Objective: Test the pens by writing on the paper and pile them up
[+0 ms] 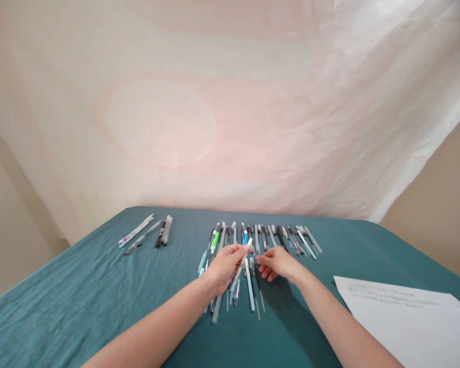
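My left hand [226,263] is closed around a white pen [242,267], held at a slant with its upper end pointing away from me. Just to the right, my right hand [278,263] hovers low over the pens with its fingers curled in. Whether anything is between its fingertips I cannot make out. Beneath and between the hands lies a near group of pens, among them a pale blue pen [250,289] and thin dark ones. Part of that group is hidden by my left hand and forearm. Beyond my hands, a row of pens includes a bright green one [215,242] and a blue-and-white one [246,237].
Farther left on the green cloth [99,296] lie two white pens [136,230], a clear pen [141,238] and a small bundle of black and grey pens [164,231]. Printed white paper [410,317] covers the right front. A pale sheet [230,117] hangs behind the table.
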Available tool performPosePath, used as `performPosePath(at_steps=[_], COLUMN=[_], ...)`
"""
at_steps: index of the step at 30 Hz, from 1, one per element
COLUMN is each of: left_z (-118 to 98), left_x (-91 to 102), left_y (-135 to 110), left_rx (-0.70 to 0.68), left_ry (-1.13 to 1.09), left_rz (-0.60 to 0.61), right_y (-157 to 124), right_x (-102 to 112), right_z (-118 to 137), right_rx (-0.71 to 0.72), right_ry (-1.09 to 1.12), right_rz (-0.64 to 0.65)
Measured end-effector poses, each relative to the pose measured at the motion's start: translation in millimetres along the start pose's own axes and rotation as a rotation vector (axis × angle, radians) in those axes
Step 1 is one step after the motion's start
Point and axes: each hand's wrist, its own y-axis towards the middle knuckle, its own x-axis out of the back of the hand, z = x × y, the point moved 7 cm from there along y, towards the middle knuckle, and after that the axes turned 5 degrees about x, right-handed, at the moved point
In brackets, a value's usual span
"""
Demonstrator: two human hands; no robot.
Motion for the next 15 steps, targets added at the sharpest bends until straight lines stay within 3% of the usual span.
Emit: performPosePath(at_steps=[6, 11, 15], left_z=[-4.7, -7.4, -7.0], left_x=[-3.9, -2.2, -2.4], left_y=[-0.7, -0.7, -2.1], left_rx=[-0.039, -0.082, -0.101], left_ry=[-0.025, -0.013, 0.071], left_rz=[0.015, 0.005, 0.002], right_y=[-10.0, -26.5, -34.2], right_x=[10.9, -4.3, -11.8], right_z=[26.7, 61.3, 72.8], right_rx=[0.105, 0.284, 0.354], right_ry=[0.006, 0.134, 0.114], right_rz=[-0.008, 0.114, 0.078])
